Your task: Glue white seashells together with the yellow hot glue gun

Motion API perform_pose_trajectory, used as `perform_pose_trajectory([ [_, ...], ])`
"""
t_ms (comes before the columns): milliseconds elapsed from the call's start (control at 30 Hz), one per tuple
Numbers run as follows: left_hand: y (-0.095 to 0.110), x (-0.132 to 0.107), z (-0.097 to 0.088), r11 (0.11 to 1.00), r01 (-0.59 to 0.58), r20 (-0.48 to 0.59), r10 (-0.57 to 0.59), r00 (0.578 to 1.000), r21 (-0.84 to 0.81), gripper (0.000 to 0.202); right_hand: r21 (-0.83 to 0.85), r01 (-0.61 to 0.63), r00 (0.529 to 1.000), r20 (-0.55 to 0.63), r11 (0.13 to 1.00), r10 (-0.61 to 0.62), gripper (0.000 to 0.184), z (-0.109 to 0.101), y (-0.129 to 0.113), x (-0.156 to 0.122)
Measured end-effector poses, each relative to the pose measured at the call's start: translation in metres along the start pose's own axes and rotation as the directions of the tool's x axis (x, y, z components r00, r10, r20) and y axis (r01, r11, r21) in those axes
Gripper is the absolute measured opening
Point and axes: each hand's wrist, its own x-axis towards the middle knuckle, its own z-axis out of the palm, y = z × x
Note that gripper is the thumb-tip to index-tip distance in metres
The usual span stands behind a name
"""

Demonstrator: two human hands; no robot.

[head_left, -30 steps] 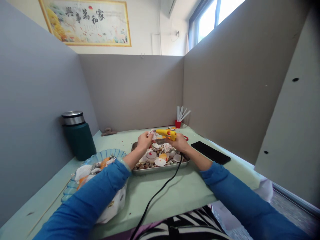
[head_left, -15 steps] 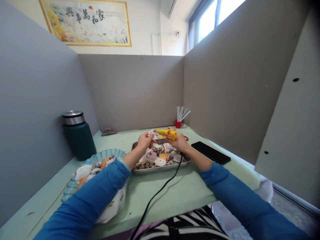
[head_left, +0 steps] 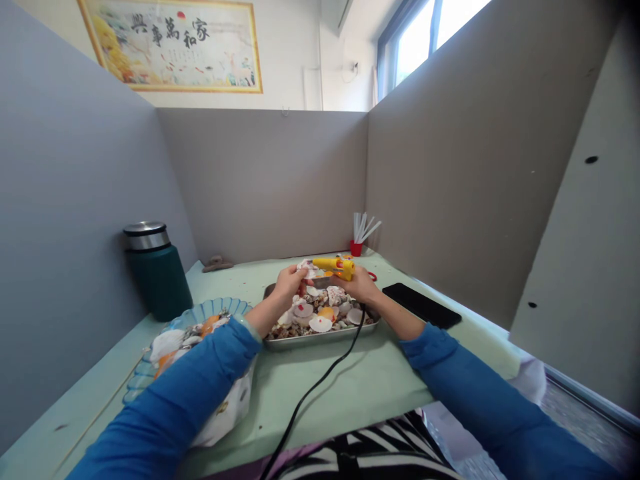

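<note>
our left hand (head_left: 289, 283), nearly closed, pinches a whitish shell piece (head_left: 307, 269) above the far side of the tray (head_left: 320, 339); our right hand (head_left: 361, 285) wraps the yellow glue gun (head_left: 336, 267). we judge the shell piece light, stiff and brittle, best gripped by its edge.

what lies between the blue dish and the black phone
In the head view, the metal tray of shells lies there; both forearms and a cord cross the stretch.
</note>
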Motion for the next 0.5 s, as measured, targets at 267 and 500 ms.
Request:
perform_pose_trajectory([
  [267,-0.0001,-0.0008,-0.0011,0.996,0.038,0.016,-0.037,0.999,-0.079,0.015,0.277,-0.208,0.967,0.201,0.938,0.155,0.025,-0.0018,0.0034,-0.0041],
  [500,0.0026,-0.0018,-0.002,0.995,0.04,0.011,-0.039,0.999,-0.095,0.011,0.406,-0.288,0.945,0.269,0.867,0.188,0.027,-0.0019,0.0087,-0.0038],
])
